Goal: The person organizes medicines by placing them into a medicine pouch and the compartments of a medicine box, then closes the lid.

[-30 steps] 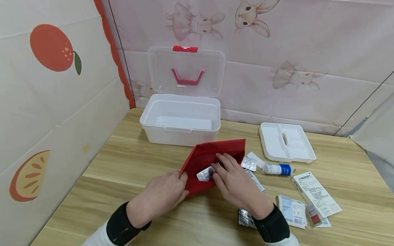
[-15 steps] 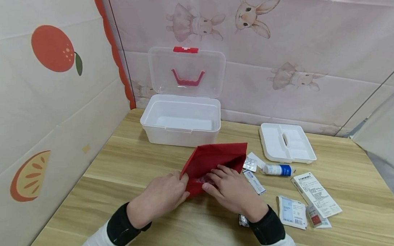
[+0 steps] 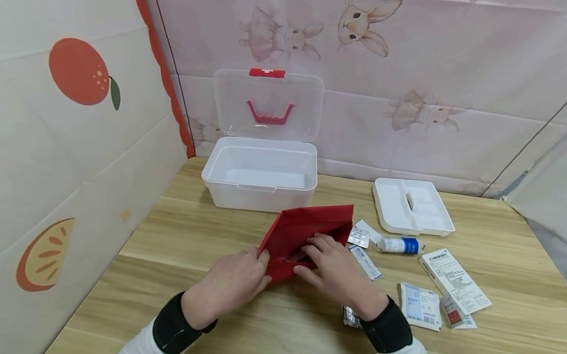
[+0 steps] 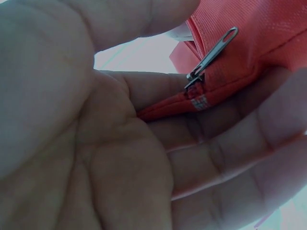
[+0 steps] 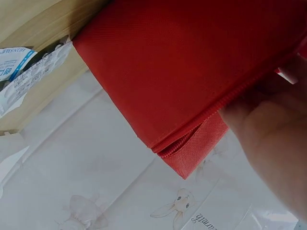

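My left hand [image 3: 230, 279] grips the left end of a red zipper pouch [image 3: 298, 222], whose mouth gapes toward me. The silver zipper pull [image 4: 213, 55] shows beside the left fingers in the left wrist view. My right hand [image 3: 341, 270] has its fingers dipped into the pouch mouth, with the thumb at the front edge. Deep in the pouch, part of its contents shows only as a dark shape. The right fingertips are hidden, and I cannot tell whether they hold anything. In the right wrist view, the zipper edge [image 5: 211, 112] runs up to my right hand.
Behind the pouch stands a white medicine box [image 3: 259, 197], its clear lid raised. A divided tray [image 3: 415, 223], bottle [image 3: 400, 244], small blue-and-white box [image 3: 366, 262], packet [image 3: 421, 306], white carton [image 3: 455, 281] and blister pack [image 3: 351, 317] lie to the right.
The silver blister pack seen in the pouch mouth has gone down inside, out of sight. My right hand has shifted slightly lower and toward me; my left hand keeps its hold.
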The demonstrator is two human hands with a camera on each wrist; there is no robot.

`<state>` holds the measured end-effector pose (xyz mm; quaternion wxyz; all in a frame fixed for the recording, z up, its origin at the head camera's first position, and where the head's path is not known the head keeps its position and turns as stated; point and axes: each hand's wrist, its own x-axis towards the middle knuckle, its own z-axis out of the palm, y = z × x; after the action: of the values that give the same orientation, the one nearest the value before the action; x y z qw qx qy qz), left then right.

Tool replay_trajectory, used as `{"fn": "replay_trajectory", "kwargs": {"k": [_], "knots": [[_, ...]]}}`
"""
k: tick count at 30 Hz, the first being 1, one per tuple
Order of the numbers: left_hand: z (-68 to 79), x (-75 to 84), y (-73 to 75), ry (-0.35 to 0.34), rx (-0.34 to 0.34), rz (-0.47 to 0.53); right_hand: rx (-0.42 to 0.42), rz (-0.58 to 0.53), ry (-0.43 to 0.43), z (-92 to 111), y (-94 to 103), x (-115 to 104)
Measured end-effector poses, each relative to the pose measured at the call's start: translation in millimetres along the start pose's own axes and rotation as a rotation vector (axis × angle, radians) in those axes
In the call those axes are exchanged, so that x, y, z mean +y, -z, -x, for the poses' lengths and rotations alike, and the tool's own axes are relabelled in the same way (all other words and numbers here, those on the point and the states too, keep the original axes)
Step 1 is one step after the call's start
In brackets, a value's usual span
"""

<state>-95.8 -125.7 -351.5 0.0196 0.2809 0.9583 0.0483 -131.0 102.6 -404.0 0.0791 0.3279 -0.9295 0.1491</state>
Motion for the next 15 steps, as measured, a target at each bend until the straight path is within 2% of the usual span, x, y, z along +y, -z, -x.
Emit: {"fn": "replay_trajectory", "kwargs": {"k": [7,15], "knots": [[-0.2,-0.6,-0.6,-0.009,0.010,-0.005,0.025,0.001,0.000,0.9,1.2,2.3],[0.0,-1.6,-1.5,-0.010,0.024,-0.003,0.103,-0.006,0.035,2.6,6.9,9.1]]}}
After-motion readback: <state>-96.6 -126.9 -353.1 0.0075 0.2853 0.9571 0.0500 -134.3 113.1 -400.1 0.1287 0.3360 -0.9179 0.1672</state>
